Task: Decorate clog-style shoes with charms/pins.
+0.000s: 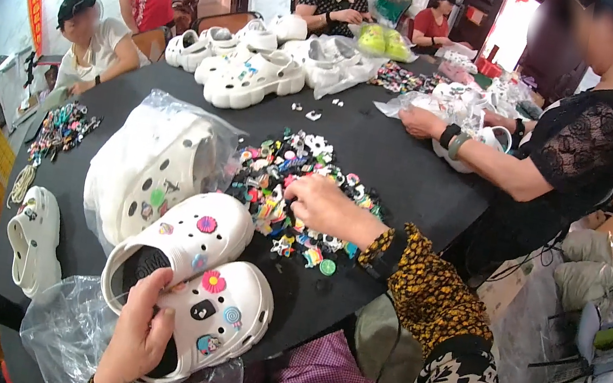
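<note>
My left hand (140,330) grips the edges of a pair of white clogs at the near left of the table. The nearer white clog (261,309) bears several charms, among them a pink flower, a black square and a blue swirl. Against it leans the other white clog (185,224), with a darker flower and smaller charms. My right hand (331,211) is over a heap of small colourful shoe charms (296,158), its fingers bent down into the heap and pressed together. Whatever is between those fingertips is hidden.
A bagged white clog (151,159) stands behind the pair; a single clog (36,241) lies at left. More white clogs (253,75) fill the far side. Straps (64,129) are bunched at far left. Co-workers sit around the dark table (377,151); one person at right (570,145) handles a clog.
</note>
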Tool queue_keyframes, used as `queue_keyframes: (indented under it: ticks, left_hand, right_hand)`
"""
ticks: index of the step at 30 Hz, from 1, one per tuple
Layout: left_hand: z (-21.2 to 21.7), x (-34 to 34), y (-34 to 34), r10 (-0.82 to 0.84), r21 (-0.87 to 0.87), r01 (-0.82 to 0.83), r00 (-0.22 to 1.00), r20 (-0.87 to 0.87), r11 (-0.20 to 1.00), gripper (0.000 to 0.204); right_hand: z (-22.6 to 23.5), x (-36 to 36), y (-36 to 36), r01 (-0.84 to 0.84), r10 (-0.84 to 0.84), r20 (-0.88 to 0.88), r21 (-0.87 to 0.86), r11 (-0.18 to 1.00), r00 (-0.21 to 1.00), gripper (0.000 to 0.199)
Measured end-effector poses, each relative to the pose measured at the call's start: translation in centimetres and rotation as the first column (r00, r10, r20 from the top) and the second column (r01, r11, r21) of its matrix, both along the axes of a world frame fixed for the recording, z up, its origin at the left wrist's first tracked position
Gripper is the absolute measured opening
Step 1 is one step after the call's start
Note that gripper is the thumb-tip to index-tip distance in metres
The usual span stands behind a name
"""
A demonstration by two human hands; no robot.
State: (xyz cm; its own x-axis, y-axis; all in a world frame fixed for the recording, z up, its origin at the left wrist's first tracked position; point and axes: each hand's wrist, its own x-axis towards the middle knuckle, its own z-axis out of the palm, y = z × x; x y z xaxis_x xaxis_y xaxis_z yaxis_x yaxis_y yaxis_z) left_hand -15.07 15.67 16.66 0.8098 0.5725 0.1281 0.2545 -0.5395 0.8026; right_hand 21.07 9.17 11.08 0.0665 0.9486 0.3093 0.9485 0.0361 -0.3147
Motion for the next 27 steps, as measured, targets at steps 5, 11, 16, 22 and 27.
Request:
queue_keyframes:
  ticks: [5,11,16,22,27]
  left_hand:
    - [-0.2,0.2,0.2,0.006,0.012,-0.006,1.0,0.012,1.0,0.043]
    - [-0.5,0.4,0.4,-0.012,0.04,0.011,0.999,0.03,0.999,0.042]
    - [-0.9,0.3,0.6,0.0,0.033,-0.001,0.999,0.033,0.999,0.041]
    - [-0.7,0.4,0.5,0.012,0.04,-0.013,1.0,0.009,0.999,0.041]
    - [-0.9,0.2,0.5,0.015,0.048,-0.016,1.0,0.024,0.999,0.042]
  right_hand:
    - [0.7,-0.5,0.0,0.056,-0.056,0.006,-0.062,0.996,0.998,0.018]
    - [1.7,0.1,-0.5,0.066,-0.063,-0.086,0.032,0.997,0.994,0.017]
    - [2.4,0.1,-1.0,0.067,-0.062,-0.123,0.035,0.997,0.99,0.019]
    - [2.2,0.2,-1.5,0.054,-0.053,-0.023,0.051,0.997,0.998,0.026]
    - [2.2,0.4,-1.9,0.025,-0.012,-0.153,0.085,0.996,0.988,0.025]
